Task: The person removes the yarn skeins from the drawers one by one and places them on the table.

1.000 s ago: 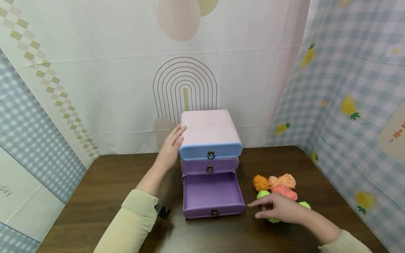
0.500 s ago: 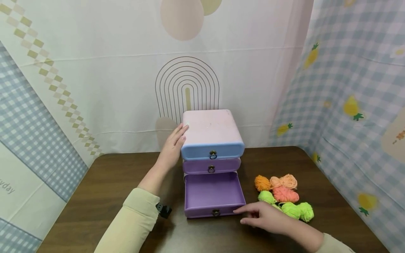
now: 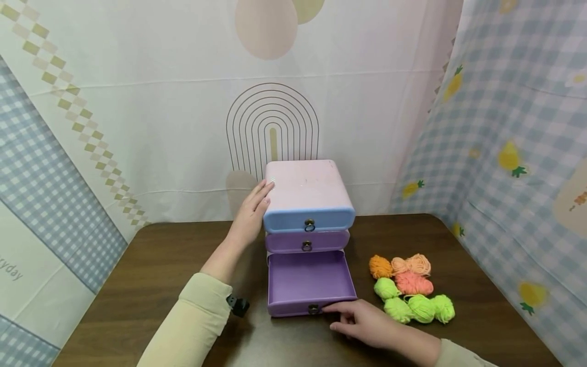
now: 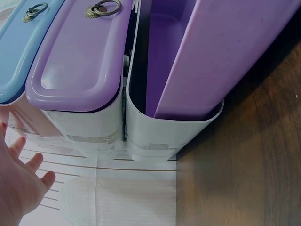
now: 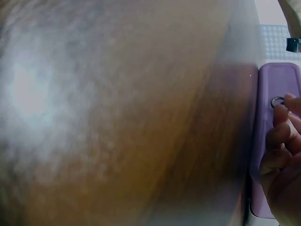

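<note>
A small stack of drawers (image 3: 302, 186) stands at the middle of the table, with a pink top and a blue top drawer front (image 3: 284, 220). Its bottom purple drawer (image 3: 302, 278) is pulled out, and nothing lies inside. My left hand (image 3: 247, 216) rests against the stack's upper left side, fingers extended. My right hand (image 3: 367, 323) is at the bottom drawer's front, its index fingertip beside the metal ring pull (image 3: 314, 309). In the right wrist view the ring pull (image 5: 277, 101) shows just past the fingers; I see no grip on it.
Right of the drawers lie several yarn balls: orange (image 3: 380, 266), peach (image 3: 411, 265), coral (image 3: 414, 283) and lime green (image 3: 422, 308). A patterned cloth (image 3: 183, 127) hangs behind the dark wooden table (image 3: 183, 265). The middle purple drawer (image 3: 289, 242) is closed.
My right hand has moved left from beside the yarn, along the bottom drawer's front to its ring pull, uncovering the green yarn balls. My left hand stays against the stack.
</note>
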The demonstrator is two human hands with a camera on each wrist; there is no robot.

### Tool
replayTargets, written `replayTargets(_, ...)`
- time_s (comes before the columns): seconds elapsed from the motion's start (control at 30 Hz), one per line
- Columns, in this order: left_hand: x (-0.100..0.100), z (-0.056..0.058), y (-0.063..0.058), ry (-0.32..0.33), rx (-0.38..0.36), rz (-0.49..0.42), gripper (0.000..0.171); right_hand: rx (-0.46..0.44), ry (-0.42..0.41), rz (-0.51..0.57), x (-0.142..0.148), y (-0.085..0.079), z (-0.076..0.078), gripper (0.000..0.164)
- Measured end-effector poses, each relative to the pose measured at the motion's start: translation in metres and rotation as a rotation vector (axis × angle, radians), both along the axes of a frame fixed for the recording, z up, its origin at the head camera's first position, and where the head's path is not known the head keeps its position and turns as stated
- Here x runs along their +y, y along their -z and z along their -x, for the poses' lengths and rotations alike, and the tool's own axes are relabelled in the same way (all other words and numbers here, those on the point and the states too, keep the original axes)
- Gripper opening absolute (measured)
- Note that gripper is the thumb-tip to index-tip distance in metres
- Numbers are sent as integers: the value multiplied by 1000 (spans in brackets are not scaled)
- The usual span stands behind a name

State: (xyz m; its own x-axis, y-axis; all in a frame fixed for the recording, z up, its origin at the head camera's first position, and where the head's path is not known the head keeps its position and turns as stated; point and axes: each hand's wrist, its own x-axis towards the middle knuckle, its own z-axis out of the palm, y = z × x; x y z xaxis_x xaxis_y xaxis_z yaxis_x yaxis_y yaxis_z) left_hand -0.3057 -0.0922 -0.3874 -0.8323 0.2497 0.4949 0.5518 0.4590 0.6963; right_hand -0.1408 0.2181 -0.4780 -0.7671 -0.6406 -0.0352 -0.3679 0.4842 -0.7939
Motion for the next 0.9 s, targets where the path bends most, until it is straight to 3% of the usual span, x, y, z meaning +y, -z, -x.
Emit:
replayTargets(0.3, 1, 0, 0, 3, -4, -6, 46, 46, 9, 20, -10, 6, -2, 34)
replayTargets(0.67, 0, 0, 1, 4, -1, -5, 47, -167, 74, 60, -17, 6, -5, 35)
replayTargets(0.9, 0, 1, 1, 8, 1, -8, 47, -221, 104, 57, -21, 6, -7, 36)
